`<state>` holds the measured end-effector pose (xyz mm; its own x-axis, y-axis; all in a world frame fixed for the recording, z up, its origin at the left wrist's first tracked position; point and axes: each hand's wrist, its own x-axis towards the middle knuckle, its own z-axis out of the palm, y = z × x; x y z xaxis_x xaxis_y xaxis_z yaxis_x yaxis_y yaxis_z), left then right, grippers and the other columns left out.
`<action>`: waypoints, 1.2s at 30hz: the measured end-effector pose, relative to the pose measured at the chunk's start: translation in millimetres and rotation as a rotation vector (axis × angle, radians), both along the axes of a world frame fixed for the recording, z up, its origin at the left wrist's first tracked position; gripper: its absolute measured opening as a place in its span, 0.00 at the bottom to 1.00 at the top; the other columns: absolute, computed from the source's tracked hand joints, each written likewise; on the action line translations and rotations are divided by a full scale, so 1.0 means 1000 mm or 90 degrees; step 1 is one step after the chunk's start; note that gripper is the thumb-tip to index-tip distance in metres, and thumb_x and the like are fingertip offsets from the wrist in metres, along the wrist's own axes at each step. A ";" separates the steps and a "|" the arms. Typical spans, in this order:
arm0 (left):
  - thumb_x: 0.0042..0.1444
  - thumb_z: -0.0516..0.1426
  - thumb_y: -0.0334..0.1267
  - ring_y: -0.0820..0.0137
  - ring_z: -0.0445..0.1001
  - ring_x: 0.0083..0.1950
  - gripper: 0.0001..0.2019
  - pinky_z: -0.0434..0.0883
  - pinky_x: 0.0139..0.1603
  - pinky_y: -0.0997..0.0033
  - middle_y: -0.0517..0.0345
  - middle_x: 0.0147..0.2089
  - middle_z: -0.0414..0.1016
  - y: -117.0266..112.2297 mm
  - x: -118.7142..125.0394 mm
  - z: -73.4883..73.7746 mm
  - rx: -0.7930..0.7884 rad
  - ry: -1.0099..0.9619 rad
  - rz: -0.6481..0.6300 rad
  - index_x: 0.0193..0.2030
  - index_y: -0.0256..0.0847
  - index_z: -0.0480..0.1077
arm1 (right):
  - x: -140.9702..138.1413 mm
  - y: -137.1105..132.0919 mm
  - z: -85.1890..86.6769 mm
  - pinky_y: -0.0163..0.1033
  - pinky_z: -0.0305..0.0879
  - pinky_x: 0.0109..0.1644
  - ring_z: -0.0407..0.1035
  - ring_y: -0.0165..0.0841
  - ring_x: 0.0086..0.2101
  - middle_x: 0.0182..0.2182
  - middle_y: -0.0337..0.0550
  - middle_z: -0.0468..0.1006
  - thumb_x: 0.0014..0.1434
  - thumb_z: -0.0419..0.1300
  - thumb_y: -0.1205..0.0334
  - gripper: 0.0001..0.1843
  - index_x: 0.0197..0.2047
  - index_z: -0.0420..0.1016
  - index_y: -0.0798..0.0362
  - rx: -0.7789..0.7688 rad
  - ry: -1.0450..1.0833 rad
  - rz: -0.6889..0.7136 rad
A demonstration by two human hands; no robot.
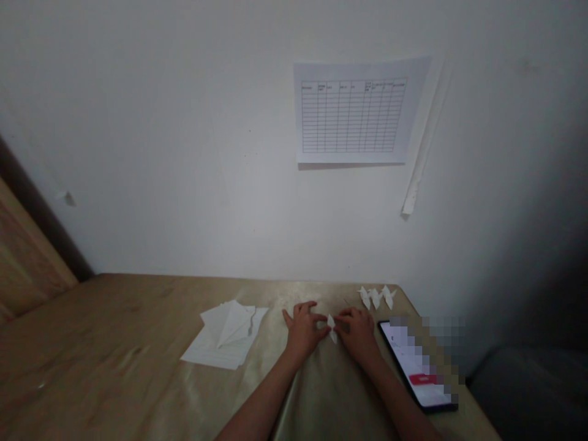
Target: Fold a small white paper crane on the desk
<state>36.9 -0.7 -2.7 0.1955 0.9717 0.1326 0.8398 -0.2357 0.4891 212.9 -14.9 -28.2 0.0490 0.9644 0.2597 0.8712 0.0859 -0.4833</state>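
Note:
A small folded white paper piece [331, 329] is held between my two hands, just above or on the covered table. My left hand [305, 329] pinches its left side between thumb and index finger, the other fingers spread away. From the right, my right hand [357, 331] pinches the same piece with thumb and forefinger. Beyond my right hand, near the table's back right corner, several small folded paper cranes [375, 298] stand in a row. To the left of my left hand lies a loose stack of white paper sheets [220, 352], with a creased piece on top.
A phone [420, 373] with its screen lit lies right of my right forearm, partly blurred out. The tan-covered table [114, 355] meets a white wall, where a printed grid sheet [353, 116] hangs. Wooden furniture [27, 251] stands at far left.

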 end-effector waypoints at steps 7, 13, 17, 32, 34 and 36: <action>0.52 0.65 0.49 0.49 0.59 0.71 0.13 0.36 0.70 0.22 0.60 0.69 0.67 -0.003 0.001 0.001 0.003 -0.002 -0.023 0.45 0.61 0.81 | -0.002 -0.001 0.001 0.52 0.51 0.65 0.67 0.45 0.54 0.49 0.43 0.80 0.57 0.64 0.60 0.12 0.44 0.84 0.41 -0.005 -0.007 0.005; 0.52 0.65 0.48 0.49 0.59 0.71 0.14 0.38 0.70 0.21 0.60 0.69 0.66 -0.001 0.002 -0.002 0.011 -0.009 -0.012 0.47 0.62 0.80 | -0.001 0.001 -0.001 0.52 0.50 0.66 0.66 0.45 0.55 0.49 0.43 0.80 0.55 0.64 0.60 0.13 0.44 0.84 0.42 -0.008 0.007 -0.002; 0.53 0.65 0.47 0.50 0.59 0.71 0.12 0.37 0.70 0.22 0.60 0.69 0.67 -0.002 0.003 -0.002 0.010 -0.018 -0.013 0.46 0.61 0.81 | 0.000 0.002 -0.001 0.52 0.49 0.66 0.65 0.45 0.55 0.49 0.43 0.80 0.55 0.64 0.61 0.13 0.44 0.84 0.42 0.001 0.024 -0.004; 0.52 0.66 0.42 0.54 0.60 0.71 0.11 0.38 0.71 0.24 0.60 0.69 0.66 -0.003 0.004 -0.001 0.016 -0.047 0.000 0.43 0.57 0.80 | -0.002 0.003 0.000 0.50 0.48 0.65 0.66 0.43 0.54 0.46 0.41 0.81 0.53 0.62 0.63 0.09 0.38 0.82 0.45 -0.012 0.049 -0.014; 0.52 0.67 0.42 0.54 0.61 0.70 0.09 0.39 0.70 0.24 0.60 0.69 0.66 -0.003 0.004 -0.001 0.018 -0.046 -0.003 0.41 0.56 0.80 | -0.002 0.003 -0.001 0.50 0.48 0.65 0.66 0.42 0.53 0.46 0.40 0.81 0.53 0.62 0.64 0.09 0.37 0.82 0.45 -0.004 0.053 -0.004; 0.52 0.67 0.41 0.54 0.61 0.70 0.08 0.39 0.70 0.23 0.61 0.68 0.67 -0.002 0.004 -0.001 0.016 -0.045 -0.008 0.40 0.56 0.80 | -0.001 0.003 -0.001 0.50 0.48 0.65 0.67 0.41 0.53 0.46 0.39 0.81 0.53 0.61 0.65 0.10 0.37 0.81 0.45 0.008 0.060 0.006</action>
<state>41.1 -3.0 -3.5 0.1965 0.9655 0.1709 0.8005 -0.2586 0.5406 211.6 -11.6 -29.3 0.0652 0.9618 0.2659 0.8214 0.0996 -0.5615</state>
